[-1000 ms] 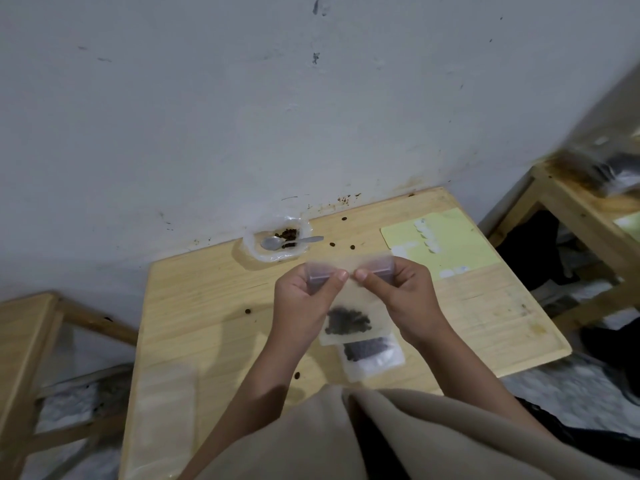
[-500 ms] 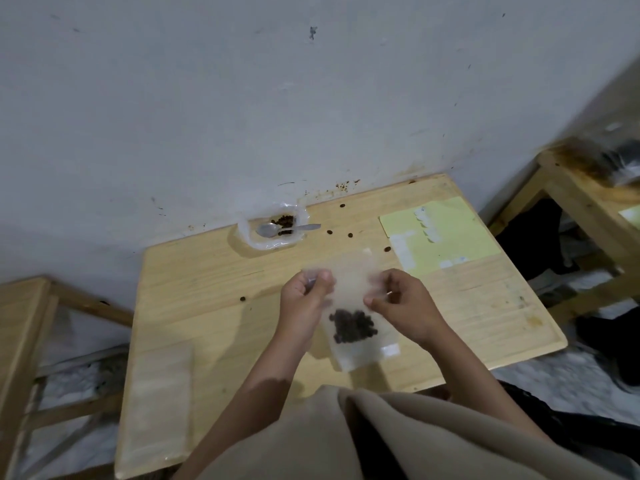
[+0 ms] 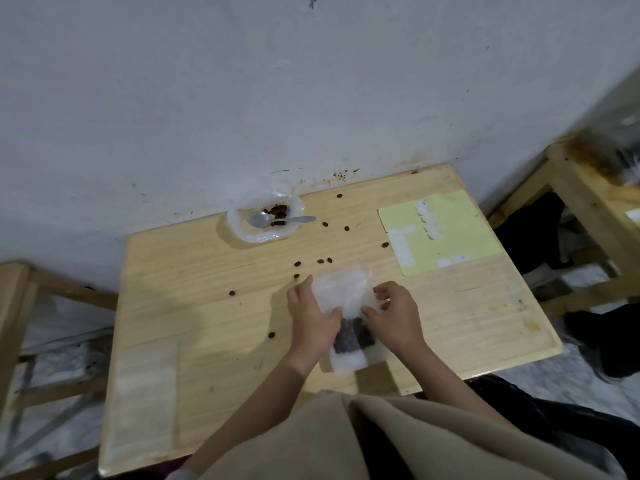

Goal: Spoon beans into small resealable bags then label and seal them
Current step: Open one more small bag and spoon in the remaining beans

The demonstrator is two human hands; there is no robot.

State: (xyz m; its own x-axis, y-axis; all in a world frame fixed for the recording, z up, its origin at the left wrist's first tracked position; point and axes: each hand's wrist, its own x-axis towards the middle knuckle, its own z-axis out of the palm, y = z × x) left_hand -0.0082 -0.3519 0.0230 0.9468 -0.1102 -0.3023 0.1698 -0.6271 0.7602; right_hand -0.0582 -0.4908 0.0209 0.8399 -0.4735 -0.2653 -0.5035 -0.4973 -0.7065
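The bag (image 3: 346, 306) lies lengthwise, mouth toward the wall, beans (image 3: 349, 336) at its near end; left hand (image 3: 311, 323) and right hand (image 3: 394, 320) pinch its edges.

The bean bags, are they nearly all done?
Not yet. One small bag already has beans in it, and both hands, left hand and right hand, are on it. The spoon rests in the bean container, and the label sheet still holds stickers.

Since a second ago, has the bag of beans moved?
Yes. The bag of beans has come down from in front of the person toward the table's near edge, farther from the spoon; both hands have come with it.
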